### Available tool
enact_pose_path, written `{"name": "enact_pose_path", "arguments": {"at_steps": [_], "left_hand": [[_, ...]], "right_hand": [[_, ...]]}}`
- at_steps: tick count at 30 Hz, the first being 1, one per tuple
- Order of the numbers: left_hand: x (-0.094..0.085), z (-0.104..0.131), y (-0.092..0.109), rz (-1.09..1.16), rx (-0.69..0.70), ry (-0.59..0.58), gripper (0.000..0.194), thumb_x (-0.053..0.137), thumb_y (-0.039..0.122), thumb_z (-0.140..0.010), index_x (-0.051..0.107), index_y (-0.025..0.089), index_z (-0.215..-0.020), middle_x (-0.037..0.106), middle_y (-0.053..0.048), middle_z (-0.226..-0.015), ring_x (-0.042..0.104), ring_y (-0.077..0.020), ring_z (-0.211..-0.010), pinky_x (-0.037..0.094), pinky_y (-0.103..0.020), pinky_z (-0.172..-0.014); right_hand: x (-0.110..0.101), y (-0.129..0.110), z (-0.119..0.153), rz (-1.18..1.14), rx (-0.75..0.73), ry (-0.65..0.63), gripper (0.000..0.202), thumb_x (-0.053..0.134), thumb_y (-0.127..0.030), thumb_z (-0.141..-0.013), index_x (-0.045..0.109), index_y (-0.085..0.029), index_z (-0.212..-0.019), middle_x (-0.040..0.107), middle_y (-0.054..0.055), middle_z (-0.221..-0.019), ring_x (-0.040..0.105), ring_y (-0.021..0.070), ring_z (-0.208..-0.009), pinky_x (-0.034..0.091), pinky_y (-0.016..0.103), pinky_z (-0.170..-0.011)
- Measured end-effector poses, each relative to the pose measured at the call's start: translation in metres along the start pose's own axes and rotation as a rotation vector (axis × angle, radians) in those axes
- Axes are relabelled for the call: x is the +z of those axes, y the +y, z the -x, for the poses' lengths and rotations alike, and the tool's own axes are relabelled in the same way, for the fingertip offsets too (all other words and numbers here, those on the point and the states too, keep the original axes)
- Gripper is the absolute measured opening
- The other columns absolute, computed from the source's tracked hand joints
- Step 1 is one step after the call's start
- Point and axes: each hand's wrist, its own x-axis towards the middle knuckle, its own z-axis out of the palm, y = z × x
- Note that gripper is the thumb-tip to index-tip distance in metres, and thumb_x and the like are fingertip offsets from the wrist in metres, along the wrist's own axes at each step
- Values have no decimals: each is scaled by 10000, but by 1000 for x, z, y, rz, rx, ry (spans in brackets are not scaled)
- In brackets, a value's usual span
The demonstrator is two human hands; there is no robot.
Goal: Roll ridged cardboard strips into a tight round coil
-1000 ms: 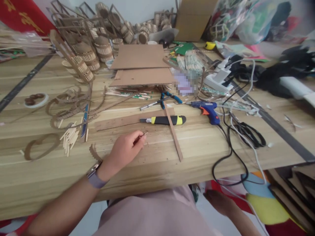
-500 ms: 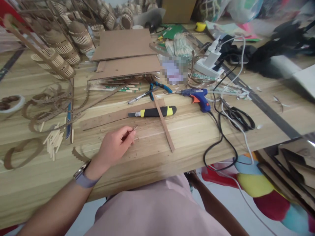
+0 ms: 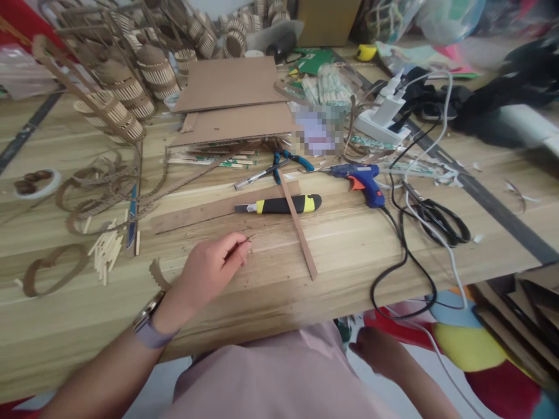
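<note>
My left hand rests low over the wooden table, fingers pinched together on a tiny dark sliver at the fingertips. Its exact kind is too small to tell. Beyond it lies a black and yellow utility knife, blade out, partly on a flat cardboard strip. A narrow brown strip crosses over the knife's handle. Below the table's front edge, close to my clothing, is my right hand, somewhat blurred. Its fingers look curled closed, and anything inside them is hidden.
A blue glue gun, black-handled scissors and looping cords lie to the right. Blue-handled pliers sit before stacked cardboard sheets. Short wooden sticks and curled cardboard strips are at left, small slatted baskets behind.
The whole view has shifted, so the tabletop things appear farther right. My right hand has risen into fuller view below the table edge. My left hand keeps its pinch over the table.
</note>
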Motion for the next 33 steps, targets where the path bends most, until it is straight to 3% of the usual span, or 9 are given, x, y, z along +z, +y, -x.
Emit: {"name": "enact_pose_path", "arguments": {"at_steps": [2, 4, 8, 11, 15, 17, 20, 28, 33], "left_hand": [[-1, 2, 4, -2, 55, -9, 231, 448, 321, -969, 604, 208, -840, 688, 46, -619, 633, -121, -544, 407, -213, -538], [-2, 5, 9, -27, 116, -7, 237, 429, 320, -983, 611, 207, -882, 688, 43, -617, 633, -122, -540, 405, -219, -539], [-9, 8, 20, -113, 228, 1, 336, 373, 354, -1010, 618, 210, -832, 670, 30, -598, 618, -132, -536, 390, -236, -537], [-14, 7, 30, -175, 258, 2, 384, 363, 374, -1021, 619, 209, -786, 644, 30, -570, 595, -126, -518, 348, -235, -506], [-16, 1, 40, -216, 329, -5, 403, 348, 398, -1025, 642, 201, -833, 652, 17, -597, 570, -128, -507, 320, -250, -501], [-15, -2, 41, -253, 333, 10, 428, 329, 404, -1027, 644, 193, -827, 653, 4, -606, 568, -136, -521, 318, -256, -506], [-14, -4, 40, -273, 305, 11, 443, 305, 411, -1030, 641, 196, -835, 664, -1, -627, 577, -136, -544, 322, -253, -512], [-19, -1, 24, -262, 243, -26, 440, 306, 420, -1020, 665, 207, -879, 701, -31, -690, 640, -178, -642, 390, -268, -576], [-44, 12, -8, -199, 61, -29, 383, 354, 426, -984, 669, 242, -867, 715, 0, -703, 637, -167, -612, 388, -246, -554]], "right_hand": [[-15, -7, -7, -60, -22, -63, 316, 499, -296, -981, 635, -175, -723, 669, 23, -682, 647, 135, -530, 518, 258, -524], [-37, -14, -1, -316, -91, -33, 457, 356, -362, -1021, 548, -199, -639, 622, -11, -582, 547, 91, -362, 429, 228, -404], [-101, -32, 8, -724, -271, 458, 406, 407, -495, -978, 574, -232, -719, 554, -14, -527, 509, 129, -424, 419, 262, -426], [-143, -57, -9, -703, -277, 760, 256, 502, -450, -946, 643, -237, -960, 655, 14, -697, 561, 139, -525, 446, 261, -486], [-167, -99, -39, -481, -613, 421, 245, 631, -316, -881, 647, -203, -1098, 713, 34, -896, 624, 139, -669, 466, 241, -594], [-169, -112, -48, -367, -686, 443, 137, 564, -267, -929, 654, -183, -867, 648, -3, -728, 550, 113, -599, 403, 224, -570], [-169, -119, -54, -259, -770, 479, 313, 518, -281, -966, 565, -180, -673, 499, -43, -587, 432, 93, -534, 315, 223, -537], [-196, -117, -65, -163, -973, 424, 323, 463, -296, -987, 621, -182, -729, 559, -8, -629, 504, 125, -605, 353, 238, -582], [-221, -86, -77, -257, -834, 444, 338, 515, -401, -935, 637, -213, -682, 616, 3, -607, 555, 142, -560, 402, 255, -544]]}}
